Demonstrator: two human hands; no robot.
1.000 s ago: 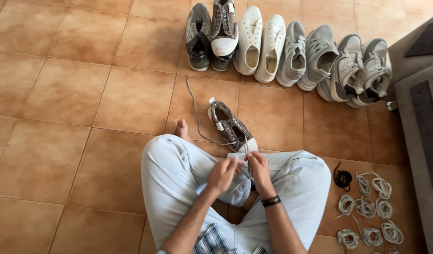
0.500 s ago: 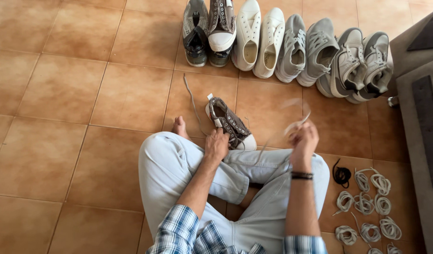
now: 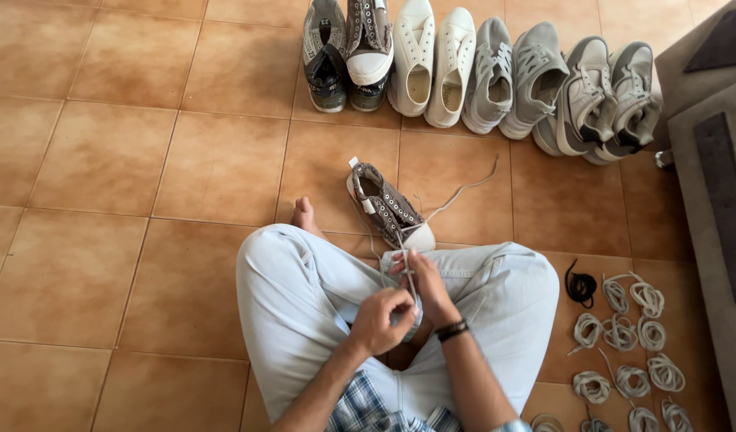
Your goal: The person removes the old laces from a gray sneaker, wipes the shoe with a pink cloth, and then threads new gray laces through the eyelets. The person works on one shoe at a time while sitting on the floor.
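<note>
**Both hands on a grey lace, shoe at the knees**

We see a person sitting cross-legged on the tiled floor [image 3: 144, 160], in pale blue trousers [image 3: 296, 296], looking down at their own lap. The left hand [image 3: 381, 320] is curled into a loose fist around a grey shoelace [image 3: 408, 276], with the fingers closed on it just above the shin. The right hand [image 3: 426, 284] sits touching the left one, a little farther from the body, and pinches the same lace between thumb and fingertips; a dark wristband [image 3: 452, 330] circles that wrist.

The lace runs up from the hands to a grey canvas shoe [image 3: 388, 206] with metal eyelets and a white toe cap. The shoe lies on the floor just beyond the crossed legs, toe towards the person and tilted to one side, beside a bare foot [image 3: 304, 214]. One free end of the lace trails away over the tiles to the right of the shoe.

Farther off, a row of shoes [image 3: 480, 80] stands side by side: a dark grey pair, a white pair and several light grey ones. On the person's right, coiled white laces [image 3: 624, 336] lie grouped on the floor, with one black lace [image 3: 581, 286] beside them. A brown piece of furniture [image 3: 712, 160] fills the right edge.
</note>
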